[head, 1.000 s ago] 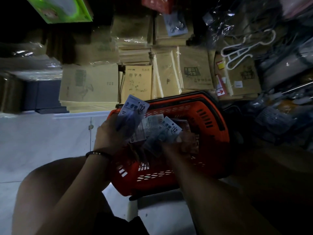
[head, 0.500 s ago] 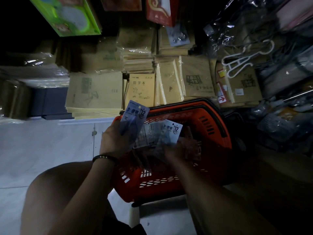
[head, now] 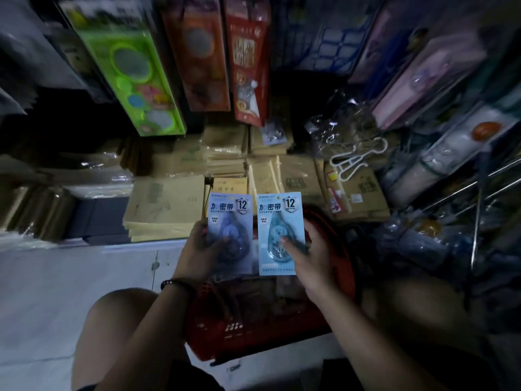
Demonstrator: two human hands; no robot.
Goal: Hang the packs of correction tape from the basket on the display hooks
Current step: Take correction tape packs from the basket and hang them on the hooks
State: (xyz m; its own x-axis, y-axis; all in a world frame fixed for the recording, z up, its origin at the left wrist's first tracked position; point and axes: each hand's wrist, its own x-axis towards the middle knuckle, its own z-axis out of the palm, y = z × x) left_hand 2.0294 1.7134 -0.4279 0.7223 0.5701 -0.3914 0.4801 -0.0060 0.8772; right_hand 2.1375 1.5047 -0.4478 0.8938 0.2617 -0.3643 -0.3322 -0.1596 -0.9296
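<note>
I hold two blue packs of correction tape upright, side by side, above the red basket (head: 342, 266). My left hand (head: 201, 253) grips the darker left pack (head: 229, 218) by its lower half. My right hand (head: 311, 259) pinches the lighter right pack (head: 280, 221), thumb on its front. More packs lie dimly in the basket below. Metal display hooks (head: 476, 190) jut out at the right.
Stacks of brown paper notebooks (head: 166, 210) fill the low shelf behind the basket. Boxed goods, one bright green (head: 127, 69), hang above. Wrapped stock and a white hanger (head: 358, 159) crowd the right. White tiled floor (head: 56, 292) lies to the left, my knees on either side.
Both hands have risen out of the basket and turned their packs face-up, side by side. My view has tilted upward, showing more of the hanging goods.
</note>
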